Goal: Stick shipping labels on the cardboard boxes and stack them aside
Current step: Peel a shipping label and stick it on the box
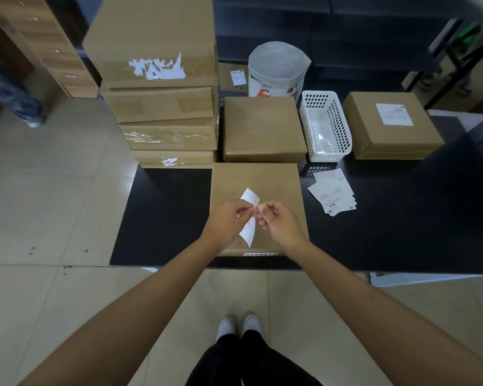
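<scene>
A plain cardboard box (265, 182) lies flat at the near edge of the black table (162, 213). Above it both hands hold a white shipping label (248, 232), curled and hanging edge-on. My left hand (229, 218) pinches the label near its top from the left. My right hand (279, 221) pinches it from the right, fingertips almost meeting the left ones. A loose pile of further labels (333, 192) lies on the table to the right of the box.
A tall stack of cardboard boxes (162, 104) stands at the table's left rear. Behind the near box sits another plain box (262, 129), then a white perforated basket (325, 125) and a labelled box (391, 125). A white bag (278, 69) stands at the back.
</scene>
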